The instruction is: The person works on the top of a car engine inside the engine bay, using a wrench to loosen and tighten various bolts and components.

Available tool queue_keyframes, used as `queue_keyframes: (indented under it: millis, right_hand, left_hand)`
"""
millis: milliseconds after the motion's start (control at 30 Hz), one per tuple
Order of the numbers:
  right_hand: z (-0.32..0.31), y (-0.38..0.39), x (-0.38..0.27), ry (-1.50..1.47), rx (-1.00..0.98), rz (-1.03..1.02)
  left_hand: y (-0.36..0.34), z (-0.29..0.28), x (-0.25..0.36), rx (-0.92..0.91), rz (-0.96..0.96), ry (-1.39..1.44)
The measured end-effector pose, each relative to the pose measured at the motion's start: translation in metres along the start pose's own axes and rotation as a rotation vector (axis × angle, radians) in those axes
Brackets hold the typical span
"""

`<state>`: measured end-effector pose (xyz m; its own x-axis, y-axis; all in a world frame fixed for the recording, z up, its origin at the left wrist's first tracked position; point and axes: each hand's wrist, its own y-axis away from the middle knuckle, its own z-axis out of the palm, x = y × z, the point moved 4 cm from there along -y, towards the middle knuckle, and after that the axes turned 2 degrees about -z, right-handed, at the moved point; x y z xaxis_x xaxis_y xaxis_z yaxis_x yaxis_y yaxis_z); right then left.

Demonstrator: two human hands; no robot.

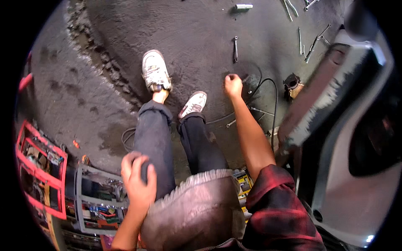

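Note:
My left hand (138, 180) is raised beside my left thigh, its fingers and thumb curled round a small dark, rounded object (145, 172). Most of that object is covered by my hand, so its kind is unclear. My right hand (233, 86) reaches out over the floor at the end of a stretched arm, fingers curled closed. Whatever it may be gripping is hidden or too small to name. A black cable (275, 96) loops along the floor just right of it. Beyond the hand lies a wrench (236, 48).
At right stands a vehicle body panel (312, 98) with scraped paint. Several tools, including a socket (243, 6), lie on the stained floor. A red rack (42, 175) and a grey tool cart (98, 201) stand at lower left. A rough crack (102, 62) crosses the floor.

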<state>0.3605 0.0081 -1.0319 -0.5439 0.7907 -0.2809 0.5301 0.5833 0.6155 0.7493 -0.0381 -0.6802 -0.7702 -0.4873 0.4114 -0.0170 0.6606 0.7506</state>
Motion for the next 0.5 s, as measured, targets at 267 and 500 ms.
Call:
queue_keyframes:
  millis: [267,500]
  right_hand:
    - [0.016,-0.112,-0.017,0.249,0.312,0.066]
    - [0.032,-0.048,-0.044,0.313,0.223,-0.126]
  left_hand:
    - [-0.025,-0.017,-0.009,-0.005,-0.060,0.039]
    - [0.000,-0.002,-0.013,0.038,-0.057,0.043]
